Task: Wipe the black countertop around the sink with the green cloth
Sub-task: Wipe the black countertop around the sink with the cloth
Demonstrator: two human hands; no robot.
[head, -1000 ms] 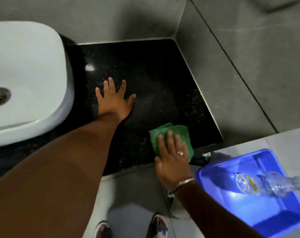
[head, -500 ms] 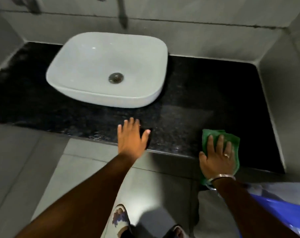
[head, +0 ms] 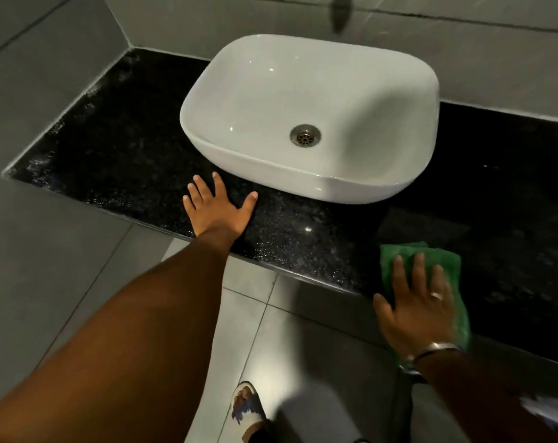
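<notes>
Two hands are on the black countertop (head: 137,148), and I log the risks from that posture. The right hand (head: 415,308) lies flat with fingers spread, pressing the green cloth (head: 443,260) against the front edge of the counter, to the right of the white sink (head: 309,119) and well apart from it. Part of the cloth hangs down past the edge beneath the wrist. The left hand (head: 218,209) is splayed palm-down and holds nothing; its fingertips sit just beside the base of the sink, apparently as a brace.

Risk one: the cloth is pinned only by palm pressure, not gripped. In my judgement a fast stroke could let it bunch up or slide off the edge to the tiled floor (head: 245,314).

Risk two: speckles along the left stretch of the counter may be water or residue. If wet, the bracing palm could slip, and it also covers a patch that may be missed.

Risk three: the narrow strip behind the sink, against the wall, looks hard to reach with a flat hand.
</notes>
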